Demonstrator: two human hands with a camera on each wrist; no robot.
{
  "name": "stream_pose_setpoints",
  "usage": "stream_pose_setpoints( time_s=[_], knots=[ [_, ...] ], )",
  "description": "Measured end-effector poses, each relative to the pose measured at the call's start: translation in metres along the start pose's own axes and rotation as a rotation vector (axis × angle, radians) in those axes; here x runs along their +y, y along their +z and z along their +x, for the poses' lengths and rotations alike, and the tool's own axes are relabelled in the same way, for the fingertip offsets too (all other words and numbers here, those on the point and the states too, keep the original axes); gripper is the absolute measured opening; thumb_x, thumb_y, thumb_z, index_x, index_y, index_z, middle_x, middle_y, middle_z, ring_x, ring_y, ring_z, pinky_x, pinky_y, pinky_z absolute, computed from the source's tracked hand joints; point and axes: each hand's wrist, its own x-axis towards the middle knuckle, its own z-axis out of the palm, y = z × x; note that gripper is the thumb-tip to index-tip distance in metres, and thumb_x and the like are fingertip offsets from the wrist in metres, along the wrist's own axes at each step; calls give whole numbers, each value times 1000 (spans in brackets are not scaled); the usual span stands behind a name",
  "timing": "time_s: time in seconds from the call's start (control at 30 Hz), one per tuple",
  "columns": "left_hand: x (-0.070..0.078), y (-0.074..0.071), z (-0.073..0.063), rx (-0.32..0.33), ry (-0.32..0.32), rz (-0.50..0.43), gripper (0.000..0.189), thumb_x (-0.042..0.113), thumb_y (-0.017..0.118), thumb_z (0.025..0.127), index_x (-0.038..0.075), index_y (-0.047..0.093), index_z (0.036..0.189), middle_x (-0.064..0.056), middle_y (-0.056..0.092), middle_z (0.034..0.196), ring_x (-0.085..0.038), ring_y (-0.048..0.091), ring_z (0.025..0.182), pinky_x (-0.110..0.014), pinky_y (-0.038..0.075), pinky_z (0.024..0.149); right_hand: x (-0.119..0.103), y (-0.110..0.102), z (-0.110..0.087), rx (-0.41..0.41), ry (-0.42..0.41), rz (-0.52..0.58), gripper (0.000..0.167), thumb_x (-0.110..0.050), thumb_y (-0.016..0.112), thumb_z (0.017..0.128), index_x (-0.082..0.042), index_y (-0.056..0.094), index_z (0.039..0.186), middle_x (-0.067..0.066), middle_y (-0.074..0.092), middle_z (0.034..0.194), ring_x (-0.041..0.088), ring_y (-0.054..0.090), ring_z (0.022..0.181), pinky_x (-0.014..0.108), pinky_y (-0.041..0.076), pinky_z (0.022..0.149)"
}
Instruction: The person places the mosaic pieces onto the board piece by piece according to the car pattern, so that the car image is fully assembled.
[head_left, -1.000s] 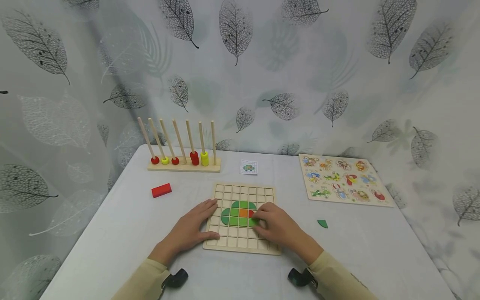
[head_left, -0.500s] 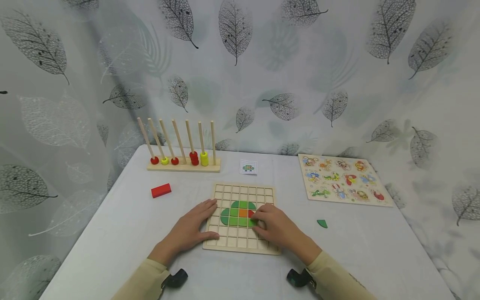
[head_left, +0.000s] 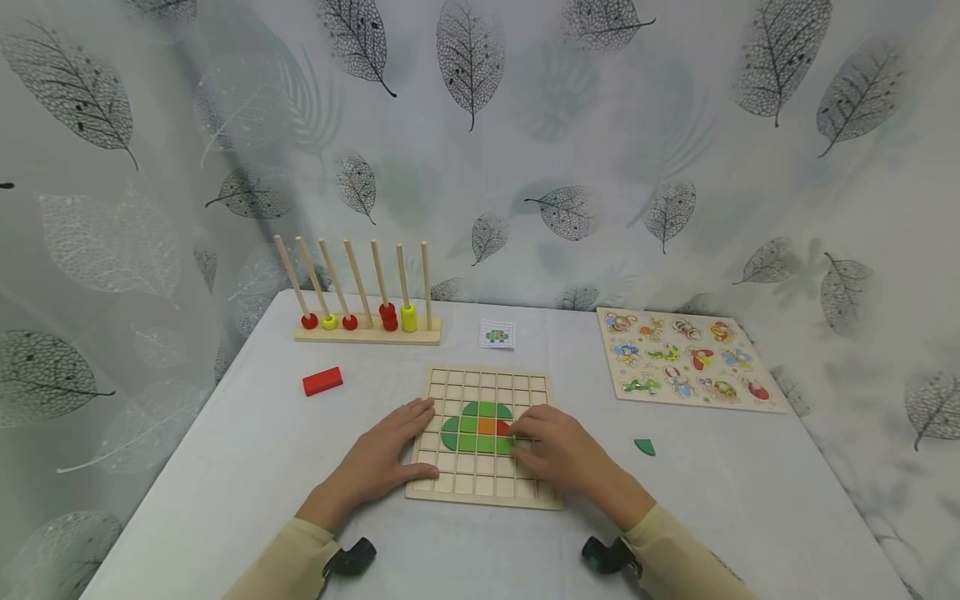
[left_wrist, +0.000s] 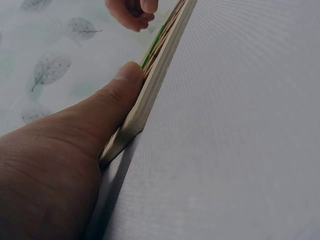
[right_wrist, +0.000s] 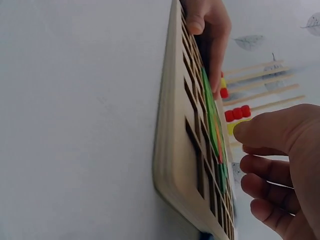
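Note:
A wooden grid board (head_left: 480,490) lies on the table, its squares partly filled with green pieces (head_left: 467,442), an orange piece (head_left: 487,426) and a red piece (head_left: 502,427). Along the board's left edge rests my left hand (head_left: 378,462), fingers extended and thumb on the near left corner. The left wrist view shows that thumb (left_wrist: 107,102) lying on the rim. My right hand (head_left: 562,450) hovers over the right part of the board, beside the red piece. In the right wrist view its fingers (right_wrist: 267,170) are loosely bent with nothing between them. A green quarter-round piece (head_left: 644,447) lies right of the board.
Behind the board lies a small pattern card (head_left: 497,335). A peg rack with red and yellow beads (head_left: 367,333) stands at the back left, with a red block (head_left: 322,381) before it. An insect puzzle board (head_left: 686,362) lies back right, near a leaf-patterned curtain (head_left: 480,167).
My right hand has drawn back slightly to the right, away from the red piece and the green piece below it. The left hand has stayed in place.

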Motion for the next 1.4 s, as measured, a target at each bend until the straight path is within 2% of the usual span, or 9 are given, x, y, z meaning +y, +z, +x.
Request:
stream_pose_setpoints(
  time_s=[0.3,0.53,0.77,0.97,1.13,1.4],
  knots=[
    [0,0,0,-4,-9,7,102,60,85,88,11,43,168,1,34,176,-25,27,163,-55,33,126,7,-20,-7,57,57,-15,26,-17,91,90,-13,81,113,-5,71,114,11,66,105,34,62,88],
    [0,1,0,-5,-13,8,103,62,84,88,12,43,168,1,34,176,-25,27,163,-55,33,126,21,-37,-18,145,76,-56,29,-16,93,88,-12,81,114,-3,73,113,12,67,99,35,62,83],
    [1,0,0,-7,-13,7,103,62,84,88,12,42,168,2,33,176,-24,26,163,-55,33,126,30,-55,-29,188,146,-80,28,-15,92,89,-13,80,114,-2,74,114,15,68,99,40,63,85],
    [1,0,0,-6,-9,1,103,61,85,88,11,43,168,1,34,176,-25,26,163,-55,33,126,37,-63,-40,204,183,-98,27,-12,91,89,-14,80,113,-1,74,114,18,67,100,44,61,85],
    [0,1,1,-1,-2,2,102,61,84,88,11,43,167,1,34,175,-25,27,163,-55,33,126,43,-69,-50,249,198,-115,28,-10,92,87,-13,79,112,0,74,112,20,68,98,46,61,81],
    [0,1,1,-1,-2,8,103,61,84,88,11,43,167,0,34,175,-25,27,163,-55,33,126,57,-76,-68,276,255,-159,29,-13,92,88,-9,78,114,3,74,110,23,68,95,47,62,78]
  ],
)
